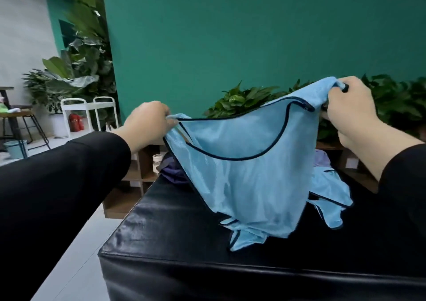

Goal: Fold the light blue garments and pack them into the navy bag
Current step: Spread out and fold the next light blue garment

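A light blue garment [249,167] with dark trim is held up above the black table [175,236], spread flat and facing the camera. Its long axis runs from the left hand [147,122] up to the right hand [348,107], so the top edge is tilted, higher at the right; the neck opening points upward and the hem hangs down, touching the table. The left hand is pinched on the garment's left shoulder strap, and the right hand is clenched round the bunched right shoulder strap; the hands are held well apart. More light blue garments [329,192] are seen crumpled on the table behind and to the right of the held one. A dark navy bag [170,170] is partly hidden behind the held garment's left edge, at the table's far side
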